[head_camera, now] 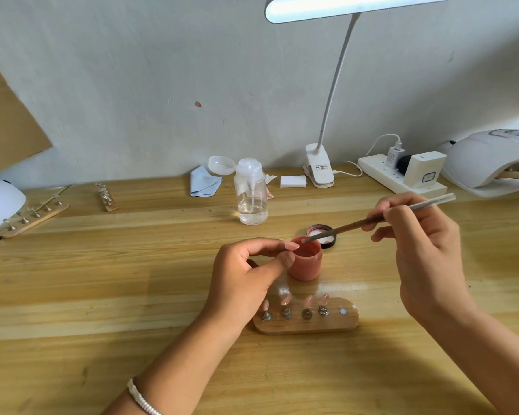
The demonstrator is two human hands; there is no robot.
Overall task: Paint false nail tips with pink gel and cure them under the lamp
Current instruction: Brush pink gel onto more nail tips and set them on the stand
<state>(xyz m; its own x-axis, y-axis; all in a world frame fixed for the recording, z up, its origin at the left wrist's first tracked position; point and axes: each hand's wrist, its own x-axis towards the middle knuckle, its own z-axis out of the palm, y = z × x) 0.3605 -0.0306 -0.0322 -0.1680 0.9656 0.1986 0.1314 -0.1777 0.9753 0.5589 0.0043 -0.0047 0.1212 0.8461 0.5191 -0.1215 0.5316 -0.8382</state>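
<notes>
— While looking down at the pale wooden tabletop (102, 295): anything at centre?

— Small round pink gel jar (307, 266), open and upright, with pink gel inside. Pinched at the rim by thumb and forefinger of the left hand (246, 274), reaching in from 8 o'clock, with the other fingers loosely curled. Thin white beaded bracelet (141, 396) on that wrist.

— And at 3 o'clock of the jar?

— Right hand (423, 235), fingers closed round a slim brush (342, 230) with a dark shaft and silvery end. Held low and slanting, tip right at the jar's mouth. Cannot tell whether touching the gel.

— Behind the jar?

— Round black lid (327, 239), lying upturned with a pale inside, just beside the jar at 1 o'clock, beneath the brush shaft.

— Nail tips?

— Near the jar at 6 o'clock: rounded wooden holder strip (306, 326) carrying four pink false nail tips (307, 301) on small metal stands, plus a pale round disc at its right end.

— Curing lamp?

— Well apart at 2 o'clock, against the wall: white domed curing lamp (486, 157) with a blue-lit display and a wooden piece showing in its mouth.

— Along the back edge?

— At 12 o'clock, clear plastic pump bottle (252, 196) with flip cap open. At 11 o'clock, light blue folded cloth (204, 182). At 1 o'clock, white square pads (293, 181), lit white clip-on desk lamp (319, 169), white power strip (399, 178) with plugs. Far at 10 o'clock, two further wooden strips (33, 218) with metal stands.
</notes>
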